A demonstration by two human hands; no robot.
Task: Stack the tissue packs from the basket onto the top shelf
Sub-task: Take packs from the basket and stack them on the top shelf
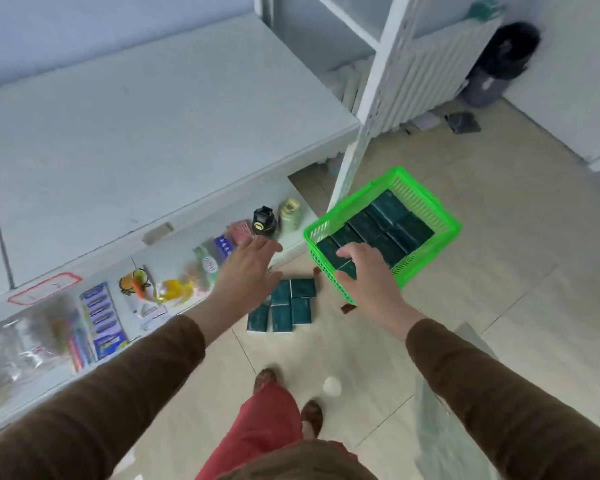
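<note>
While right hand [364, 271] fingers curl onto basket [444, 225] tissue packs [388, 230], left hand [248, 268] spread wide, holding nothing

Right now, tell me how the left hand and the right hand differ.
The left hand is open, fingers straight and spread, holding nothing; the right hand has its fingers curled down onto the tissue packs.
The left hand hovers outside the green basket, over the floor beside the shelf; the right hand reaches into the basket.
Both come from brown sleeves.
</note>
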